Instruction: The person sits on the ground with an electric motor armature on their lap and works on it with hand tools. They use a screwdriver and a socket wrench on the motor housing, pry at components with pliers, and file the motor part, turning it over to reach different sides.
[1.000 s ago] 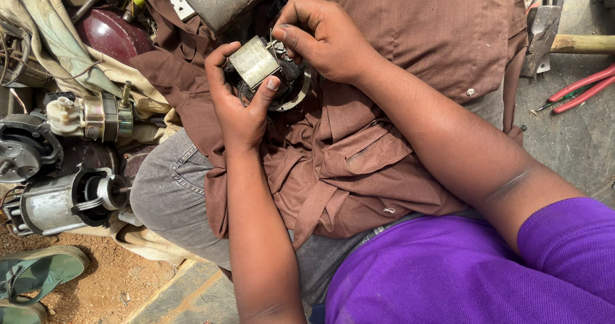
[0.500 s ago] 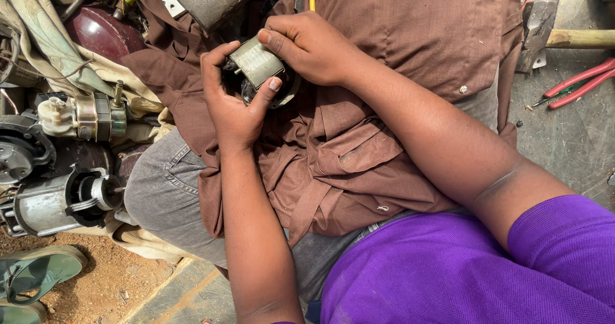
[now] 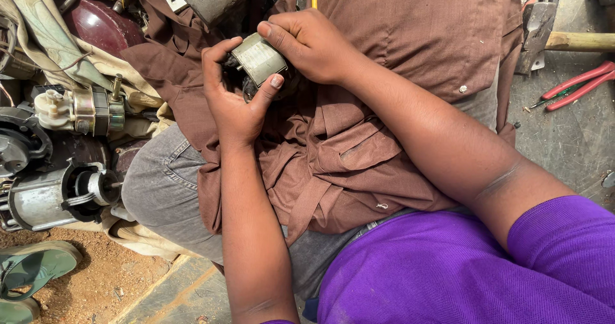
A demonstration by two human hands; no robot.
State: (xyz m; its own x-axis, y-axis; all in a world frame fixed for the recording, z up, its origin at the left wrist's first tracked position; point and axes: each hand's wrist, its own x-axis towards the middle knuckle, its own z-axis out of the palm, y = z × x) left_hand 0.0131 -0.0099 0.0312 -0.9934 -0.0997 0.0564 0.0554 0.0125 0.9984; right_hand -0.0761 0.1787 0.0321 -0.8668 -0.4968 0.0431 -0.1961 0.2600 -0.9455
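Your left hand (image 3: 234, 97) cups a small metal motor part (image 3: 258, 58) from below, thumb pressed on its near edge, while your right hand (image 3: 311, 42) closes over its far end from above. The part sits between both palms, its long axis slanting from lower left to upper right, above the brown cloth (image 3: 359, 138) on your lap. Left of your hands lie old motors (image 3: 57, 193); red-handled pliers (image 3: 576, 84) lie well to the right.

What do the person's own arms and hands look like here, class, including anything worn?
Both forearms are bare. The left hand and right hand wear no gloves, rings or watch. A short purple knit sleeve covers the right upper arm. Fingernails are short and unpainted.
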